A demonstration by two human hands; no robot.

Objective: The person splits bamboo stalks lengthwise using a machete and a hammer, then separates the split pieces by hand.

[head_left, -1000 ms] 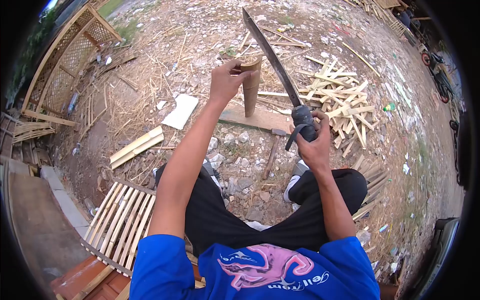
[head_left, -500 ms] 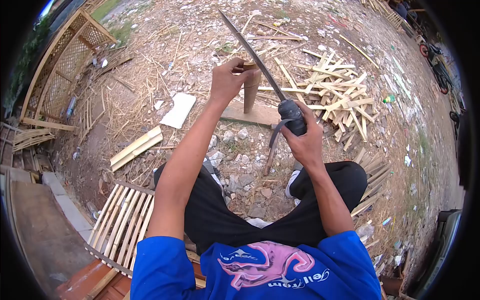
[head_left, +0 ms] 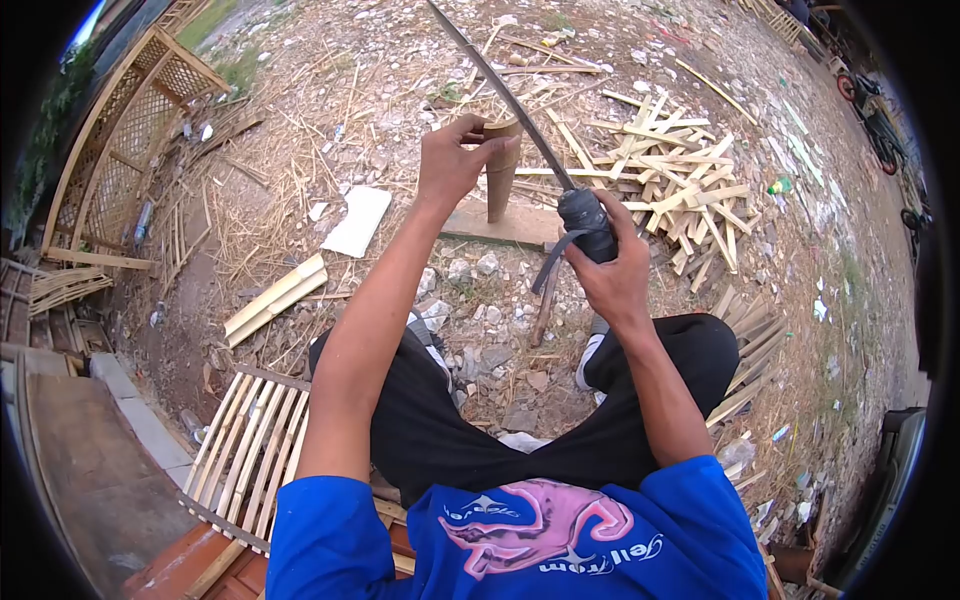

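My left hand [head_left: 456, 165] grips the top of a split bamboo piece [head_left: 502, 185], its thumb and fingers closed at the upper edge. The bamboo stands upright on a flat wooden board [head_left: 470, 222] on the ground. In my right hand [head_left: 618, 270] is a machete, its handle [head_left: 588, 222] wrapped in black tape with a loose strap hanging from it. The long dark blade [head_left: 510, 100] slants up and to the left, passing just right of the bamboo; whether it touches cannot be made out. The blade's tip reaches the top edge of the view.
Split bamboo strips [head_left: 690, 185] lie heaped beyond my right hand, with more strips [head_left: 750, 350] by my right knee. Left are a white slab [head_left: 358, 220], bamboo halves [head_left: 275, 300] and a slatted rack [head_left: 245, 450]. A lattice panel [head_left: 130, 150] stands farther left. Motorbikes [head_left: 870, 120] are at far right.
The machete has shifted slightly, its tip rising to the frame's top edge. My left hand and the bamboo stay nearly in place. The whole view has tilted a little.
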